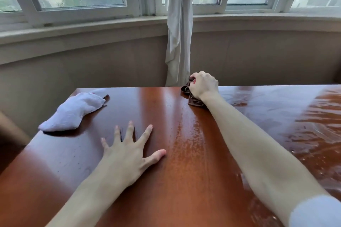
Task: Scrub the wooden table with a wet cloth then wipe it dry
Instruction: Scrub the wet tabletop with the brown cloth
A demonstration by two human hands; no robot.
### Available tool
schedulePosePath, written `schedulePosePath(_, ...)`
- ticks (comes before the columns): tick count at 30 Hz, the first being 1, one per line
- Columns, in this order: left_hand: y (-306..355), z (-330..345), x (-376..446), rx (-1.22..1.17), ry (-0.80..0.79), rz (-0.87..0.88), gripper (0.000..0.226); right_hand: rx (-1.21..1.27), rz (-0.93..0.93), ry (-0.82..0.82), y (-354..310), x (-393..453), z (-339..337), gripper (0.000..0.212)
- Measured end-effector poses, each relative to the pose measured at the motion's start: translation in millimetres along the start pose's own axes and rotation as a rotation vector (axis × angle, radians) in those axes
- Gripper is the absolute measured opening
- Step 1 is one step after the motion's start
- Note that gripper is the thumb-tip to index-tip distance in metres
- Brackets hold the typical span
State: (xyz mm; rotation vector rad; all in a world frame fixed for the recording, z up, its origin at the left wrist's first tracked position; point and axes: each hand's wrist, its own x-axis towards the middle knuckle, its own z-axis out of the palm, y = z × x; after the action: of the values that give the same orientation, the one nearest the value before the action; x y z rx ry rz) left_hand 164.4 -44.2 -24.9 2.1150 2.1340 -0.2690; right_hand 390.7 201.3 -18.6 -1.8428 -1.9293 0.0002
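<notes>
The reddish-brown wooden table (166, 180) fills the lower view; its right half glistens with wet streaks while the left half looks dry. My right hand (203, 84) reaches to the far edge and grips a crumpled brown cloth (193, 101), pressing it on the table. My left hand (127, 153) lies flat on the table with its fingers spread, holding nothing. A white cloth (73, 112) lies bunched near the far left corner, apart from both hands.
A knotted pale curtain (179, 33) hangs behind the table's far edge, just beyond my right hand. A window sill (92, 29) and beige wall curve behind it. The table's left edge drops off near the white cloth.
</notes>
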Motion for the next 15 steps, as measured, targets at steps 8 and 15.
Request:
schedulePosePath(8, 0, -5, 1, -0.042, -0.006, -0.011, 0.089, 0.083, -0.052, -0.036, -24, -121, -36, 0.042)
schedulePosePath(15, 2, -12, -16, -0.092, 0.013, -0.007, 0.085, 0.113, -0.155, -0.032, -43, -281, -83, 0.045)
